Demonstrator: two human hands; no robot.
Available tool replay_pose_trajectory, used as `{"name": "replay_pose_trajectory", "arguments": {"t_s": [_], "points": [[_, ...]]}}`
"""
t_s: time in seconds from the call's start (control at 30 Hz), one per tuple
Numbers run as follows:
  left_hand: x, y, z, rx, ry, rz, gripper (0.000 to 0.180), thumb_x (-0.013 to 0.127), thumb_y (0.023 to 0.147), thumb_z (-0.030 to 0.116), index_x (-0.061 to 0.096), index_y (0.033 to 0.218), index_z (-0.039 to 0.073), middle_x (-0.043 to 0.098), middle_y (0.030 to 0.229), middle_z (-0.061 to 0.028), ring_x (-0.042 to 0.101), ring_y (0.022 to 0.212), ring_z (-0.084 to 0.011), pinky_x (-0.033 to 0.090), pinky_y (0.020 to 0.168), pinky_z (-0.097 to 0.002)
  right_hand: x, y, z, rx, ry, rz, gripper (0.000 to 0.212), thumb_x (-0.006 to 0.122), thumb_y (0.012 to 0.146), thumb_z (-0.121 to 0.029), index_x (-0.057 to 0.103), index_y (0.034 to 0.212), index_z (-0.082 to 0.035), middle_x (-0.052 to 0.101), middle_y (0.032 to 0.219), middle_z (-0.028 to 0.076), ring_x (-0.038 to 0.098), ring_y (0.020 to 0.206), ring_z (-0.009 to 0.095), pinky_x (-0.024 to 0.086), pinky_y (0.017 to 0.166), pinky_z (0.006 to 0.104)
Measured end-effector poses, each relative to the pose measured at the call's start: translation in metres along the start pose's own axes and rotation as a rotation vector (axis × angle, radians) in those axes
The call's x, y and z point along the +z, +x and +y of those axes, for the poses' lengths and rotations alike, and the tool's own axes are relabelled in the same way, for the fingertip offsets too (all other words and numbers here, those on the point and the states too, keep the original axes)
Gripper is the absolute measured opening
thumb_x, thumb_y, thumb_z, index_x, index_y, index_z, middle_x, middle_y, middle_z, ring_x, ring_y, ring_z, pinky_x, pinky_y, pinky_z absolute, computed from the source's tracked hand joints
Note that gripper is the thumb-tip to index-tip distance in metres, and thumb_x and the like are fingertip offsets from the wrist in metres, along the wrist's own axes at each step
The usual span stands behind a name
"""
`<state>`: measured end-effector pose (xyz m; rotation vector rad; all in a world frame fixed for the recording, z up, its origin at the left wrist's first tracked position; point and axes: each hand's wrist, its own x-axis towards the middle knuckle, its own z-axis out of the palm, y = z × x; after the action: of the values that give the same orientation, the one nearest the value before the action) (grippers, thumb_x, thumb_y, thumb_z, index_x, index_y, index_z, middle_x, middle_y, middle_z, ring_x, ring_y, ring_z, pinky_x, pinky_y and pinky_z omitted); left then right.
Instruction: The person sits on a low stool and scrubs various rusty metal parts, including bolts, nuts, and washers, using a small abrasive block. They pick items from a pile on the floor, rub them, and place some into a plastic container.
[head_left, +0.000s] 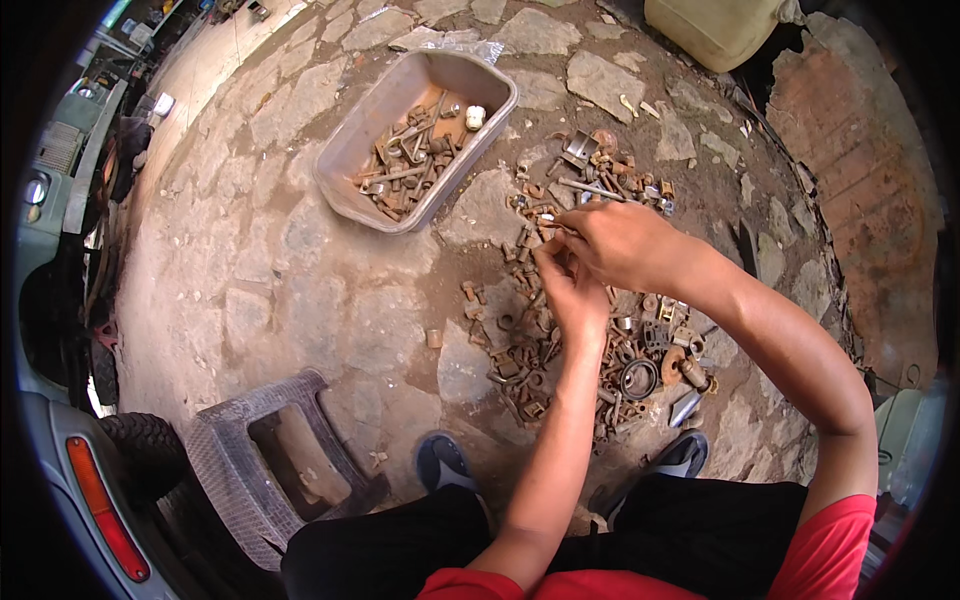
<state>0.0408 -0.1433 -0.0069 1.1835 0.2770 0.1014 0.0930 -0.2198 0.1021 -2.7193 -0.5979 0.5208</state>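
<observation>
Above a spread of rusty bolts, nuts and other metal parts (520, 365) on the ground, my two hands meet. My left hand (574, 292) is closed in a pinch, fingertips pointing up and away from me. My right hand (625, 243) reaches over from the right, its closed fingers touching those of the left. Whatever small piece they have between them is mostly hidden and too small to name. Farther left stands a grey plastic tub (345, 195) with rusty bolts (410, 165) and a white fitting (474, 117) inside.
A grey plastic stool (235, 440) stands at the lower left, close to a parked vehicle with an orange-red tail light (105, 510). My shoes (443, 462) are just behind the parts. A yellowish jerrycan (705, 30) and a rusty metal sheet (850, 190) are at the far right.
</observation>
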Motion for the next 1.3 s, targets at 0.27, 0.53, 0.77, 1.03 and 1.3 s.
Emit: {"name": "replay_pose_trajectory", "arguments": {"t_s": [0.27, 0.53, 0.77, 1.03, 1.3], "points": [[-0.002, -0.003, -0.012, 0.028, 0.070, -0.017, 0.019, 0.057, 0.095, 0.002, 0.047, 0.111, 0.003, 0.058, 0.105, -0.0061, 0.055, 0.098, -0.0120, 0.045, 0.084, -0.0260, 0.004, 0.000, 0.008, 0.026, -0.166, -0.048, 0.030, 0.050, 0.096, -0.026, 0.065, 0.094, 0.000, 0.068, 0.092, 0.019, 0.066, 0.086, 0.037, 0.053, 0.076, 0.0456], [-0.002, 0.002, 0.000, -0.122, -0.086, 0.023, 0.016, 0.056, 0.097, 0.003, 0.049, 0.110, -0.002, 0.059, 0.099, -0.0071, 0.057, 0.092, -0.0128, 0.045, 0.082, -0.0245, 0.007, -0.002, 0.009, -0.016, -0.314, -0.033, 0.036, 0.051, 0.096, -0.030, 0.063, 0.086, 0.002, 0.068, 0.088, 0.020, 0.068, 0.075, 0.036, 0.054, 0.066, 0.0466], [-0.005, 0.010, 0.008, -0.262, -0.103, 0.110, 0.017, 0.060, 0.096, 0.006, 0.050, 0.109, 0.002, 0.060, 0.106, -0.0073, 0.057, 0.097, -0.0120, 0.046, 0.087, -0.0273, 0.010, 0.002, 0.008, 0.014, -0.345, -0.062, 0.034, 0.047, 0.097, -0.030, 0.063, 0.095, 0.001, 0.068, 0.091, 0.019, 0.068, 0.081, 0.035, 0.055, 0.069, 0.0460], [-0.016, 0.016, 0.000, -0.153, -0.019, 0.073, 0.016, 0.055, 0.099, 0.007, 0.050, 0.113, 0.001, 0.062, 0.100, -0.0073, 0.058, 0.090, -0.0098, 0.047, 0.077, -0.0236, 0.016, 0.003, 0.008, -0.029, -0.229, 0.045, 0.032, 0.048, 0.097, -0.029, 0.062, 0.099, 0.000, 0.067, 0.088, 0.020, 0.068, 0.082, 0.036, 0.055, 0.071, 0.0467], [-0.007, 0.014, 0.018, -0.054, -0.144, 0.096, 0.019, 0.056, 0.097, 0.002, 0.048, 0.114, -0.001, 0.063, 0.100, -0.0110, 0.061, 0.093, -0.0137, 0.051, 0.083, -0.0271, 0.002, 0.005, 0.008, 0.053, -0.047, -0.037, 0.040, 0.044, 0.100, -0.030, 0.059, 0.115, 0.003, 0.068, 0.092, 0.025, 0.067, 0.086, 0.040, 0.053, 0.079, 0.0481]]}}
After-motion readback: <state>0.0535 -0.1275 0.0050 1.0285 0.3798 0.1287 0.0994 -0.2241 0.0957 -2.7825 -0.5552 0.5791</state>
